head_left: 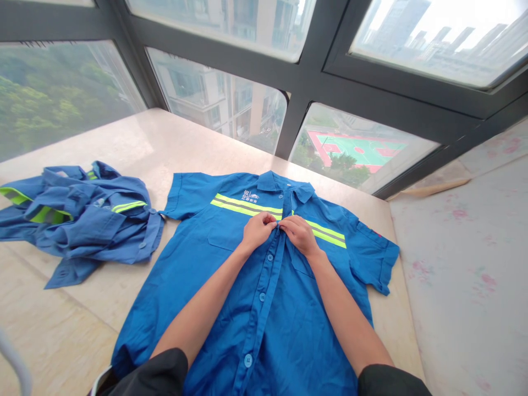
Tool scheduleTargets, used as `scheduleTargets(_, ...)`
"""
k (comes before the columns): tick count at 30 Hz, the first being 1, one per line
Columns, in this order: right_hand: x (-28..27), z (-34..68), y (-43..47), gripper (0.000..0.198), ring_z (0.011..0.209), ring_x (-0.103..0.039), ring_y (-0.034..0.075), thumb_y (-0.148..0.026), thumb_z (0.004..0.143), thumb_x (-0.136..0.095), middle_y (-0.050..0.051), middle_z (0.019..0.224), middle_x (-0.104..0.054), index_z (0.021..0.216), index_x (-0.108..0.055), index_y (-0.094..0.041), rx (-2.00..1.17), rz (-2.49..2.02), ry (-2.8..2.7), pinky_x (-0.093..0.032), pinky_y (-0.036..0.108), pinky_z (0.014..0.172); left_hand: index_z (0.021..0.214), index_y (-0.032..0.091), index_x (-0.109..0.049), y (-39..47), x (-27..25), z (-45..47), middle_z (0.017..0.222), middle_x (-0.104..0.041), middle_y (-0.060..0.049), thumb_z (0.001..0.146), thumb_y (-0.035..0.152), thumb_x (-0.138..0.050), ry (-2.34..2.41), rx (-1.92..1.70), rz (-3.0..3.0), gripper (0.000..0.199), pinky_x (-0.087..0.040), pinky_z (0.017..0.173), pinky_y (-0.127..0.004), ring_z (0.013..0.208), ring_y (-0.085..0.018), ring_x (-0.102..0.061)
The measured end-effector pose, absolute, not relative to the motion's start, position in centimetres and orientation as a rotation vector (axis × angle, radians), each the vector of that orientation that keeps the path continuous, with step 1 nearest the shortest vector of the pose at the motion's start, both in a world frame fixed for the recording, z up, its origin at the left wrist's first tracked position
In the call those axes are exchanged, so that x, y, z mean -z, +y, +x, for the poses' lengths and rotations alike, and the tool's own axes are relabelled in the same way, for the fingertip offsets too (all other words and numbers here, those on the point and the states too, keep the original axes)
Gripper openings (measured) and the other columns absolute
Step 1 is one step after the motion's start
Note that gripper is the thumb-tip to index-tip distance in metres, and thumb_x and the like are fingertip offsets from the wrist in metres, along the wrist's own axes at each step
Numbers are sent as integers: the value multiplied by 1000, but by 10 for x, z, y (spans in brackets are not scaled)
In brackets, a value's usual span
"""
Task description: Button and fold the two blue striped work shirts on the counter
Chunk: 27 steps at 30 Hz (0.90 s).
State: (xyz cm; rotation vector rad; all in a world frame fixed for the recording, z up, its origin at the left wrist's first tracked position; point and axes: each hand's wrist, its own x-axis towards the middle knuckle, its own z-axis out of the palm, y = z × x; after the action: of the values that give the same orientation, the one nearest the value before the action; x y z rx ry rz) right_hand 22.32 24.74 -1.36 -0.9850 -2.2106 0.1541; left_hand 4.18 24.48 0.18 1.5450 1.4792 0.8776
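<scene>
A blue short-sleeved work shirt (185, 280) lies spread face up, collar away from me, with yellow-green and grey reflective bands over the chest. My left hand (259, 228) pinches the placket edge at chest height. Close beside it, my right hand (297, 234) pinches the other front edge, the fingertips of both nearly touching. Whatever button or buttonhole sits between them is hidden by the fingers. Below the hands, several blue buttons show along the placket, among them a large one (248, 361) near the bottom. The front edges there lie unfastened.
A crumpled blue garment (94, 214) with reflective strips lies at the left, touching the shirt's sleeve. Dark window frames (305, 82) bound the pale stone ledge (58, 313) at the back. A floral-patterned wall (466, 286) stands at the right. A white curved object (14, 360) shows at lower left.
</scene>
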Motion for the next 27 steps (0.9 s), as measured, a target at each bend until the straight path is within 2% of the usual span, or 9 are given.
scheduleTargets(5,17,224,249,29,84,-61,21,-21,99,-48,7,90,-70,115,-71,-26,-113,-1006,-2259,-47,36,75,81,19,-67,251,5,40,78,-71,0,77,21,-66,1404,-938,1471,4,-51,72,-26,73,-14,-65)
scheduleTargets(17,18,221,251,26,86,-60,22,-21,99,-47,7,92,-68,108,-71,-24,-142,-1006,-2261,-47,36,78,80,17,-60,248,2,44,66,-64,2,74,19,-68,1338,-993,1200,10,-49,56,-23,54,-10,-58)
scheduleTargets(20,20,221,251,24,89,-59,23,-19,98,-47,9,93,-67,106,-70,-22,-156,-1007,-2268,-48,36,79,81,17,-60,245,-2,46,66,-64,2,76,20,-65,1330,-978,1173,8,-49,53,-22,55,-11,-61)
scheduleTargets(24,22,221,252,25,90,-58,23,-18,98,-46,9,94,-66,106,-69,-22,-154,-1032,-2285,-47,37,81,79,17,-64,237,-5,47,71,-69,-1,76,21,-63,1393,-1053,1313,5,-52,62,-24,66,-14,-66)
scheduleTargets(27,23,221,252,25,89,-58,23,-18,98,-46,8,95,-66,106,-69,-23,-149,-1055,-2305,-46,36,80,83,17,-67,229,-3,47,78,-72,-2,77,27,-65,1384,-1117,1438,11,-54,69,-25,71,-14,-67)
